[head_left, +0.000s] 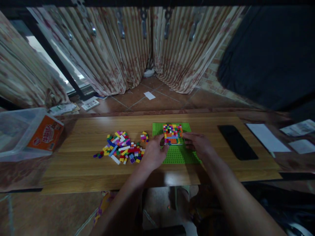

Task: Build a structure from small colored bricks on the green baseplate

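A small multicoloured model built of toy bricks (pixel 173 131) is at the far part of a green studded baseplate (pixel 176 157). My left hand (pixel 156 152) grips the model's left side, its thumb near the lower left corner. On the opposite side, my right hand (pixel 198 143) has its fingertips at the model's right edge. Whether the model rests on the baseplate or is raised slightly off it, I cannot tell. A heap of loose toy bricks (pixel 125 148) lies to the left of my left hand, with a small brick cluster (pixel 144 136) between heap and baseplate.
Everything stands on a low wooden table (pixel 81 157). A black phone-like slab (pixel 237 142) lies to the right, beside white paper (pixel 267 137). At the far left is a clear plastic bin (pixel 19 131) with an orange label. Striped curtains (pixel 128 55) hang beyond the table.
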Available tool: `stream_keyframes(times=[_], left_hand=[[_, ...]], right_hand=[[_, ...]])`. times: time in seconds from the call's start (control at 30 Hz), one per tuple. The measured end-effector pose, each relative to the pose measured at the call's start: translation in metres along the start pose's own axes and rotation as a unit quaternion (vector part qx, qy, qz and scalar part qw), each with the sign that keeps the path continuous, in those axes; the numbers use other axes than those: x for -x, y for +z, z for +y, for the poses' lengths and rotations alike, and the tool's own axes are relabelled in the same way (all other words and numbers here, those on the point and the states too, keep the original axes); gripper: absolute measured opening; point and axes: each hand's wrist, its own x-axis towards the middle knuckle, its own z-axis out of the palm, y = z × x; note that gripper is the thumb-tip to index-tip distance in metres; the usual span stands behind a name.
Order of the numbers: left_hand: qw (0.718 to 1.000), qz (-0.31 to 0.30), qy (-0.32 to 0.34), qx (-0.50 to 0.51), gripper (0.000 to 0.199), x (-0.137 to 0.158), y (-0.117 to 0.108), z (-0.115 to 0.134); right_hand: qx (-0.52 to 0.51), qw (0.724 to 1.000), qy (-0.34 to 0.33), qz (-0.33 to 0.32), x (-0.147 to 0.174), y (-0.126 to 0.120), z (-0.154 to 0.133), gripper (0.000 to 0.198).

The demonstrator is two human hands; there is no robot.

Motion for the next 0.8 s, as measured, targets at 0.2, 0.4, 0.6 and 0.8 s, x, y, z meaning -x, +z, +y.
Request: stream_keyframes(times=[0.2, 0.4, 0.6, 0.8], left_hand=[[1.000, 0.003, 0.009, 0.009, 0.039, 0.000, 0.001, 0.000], [1.000, 0.006, -0.011, 0.006, 0.040, 0.003, -0.012, -0.004], [0.997, 0.072, -0.024, 0.021, 0.028, -0.002, -0.057, -0.025], [0.993, 0.114, -0.026, -0.020, 0.024, 0.001, -0.086, -0.050]], right_hand=[[0.000, 1.000, 0.003, -0.007, -0.001, 0.003, 0.000, 0.010], [0.017, 1.000, -0.010, -0.023, -0.001, -0.004, 0.000, 0.017], [-0.041, 0.994, -0.084, 0.047, 0.002, -0.008, -0.010, 0.026], [-0.060, 0.981, -0.173, 0.065, 0.013, -0.003, -0.013, 0.021]])
